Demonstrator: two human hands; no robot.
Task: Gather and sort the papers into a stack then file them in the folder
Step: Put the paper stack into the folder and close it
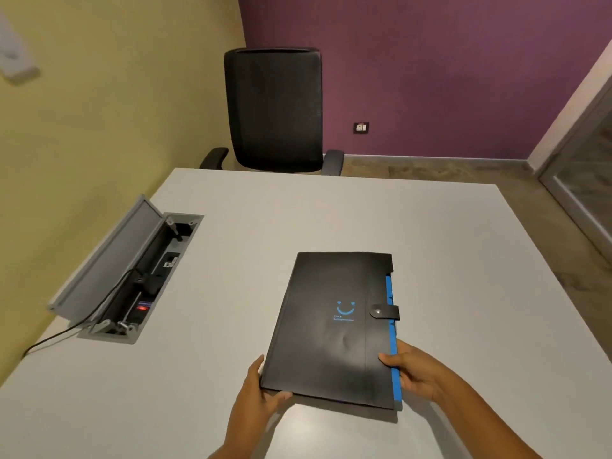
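Observation:
A black folder (pixel 334 329) with a blue smiley print and a blue right edge lies closed on the white table (pixel 298 213), its snap strap fastened on the right side. My left hand (pixel 256 397) grips the folder's near left corner. My right hand (pixel 415 371) holds its near right edge, thumb on the cover. No loose papers are in sight.
An open cable box (pixel 132 276) with a raised grey lid and black cords is set into the table at the left. A black office chair (pixel 275 111) stands at the far edge. The floor drops off past the table's right edge.

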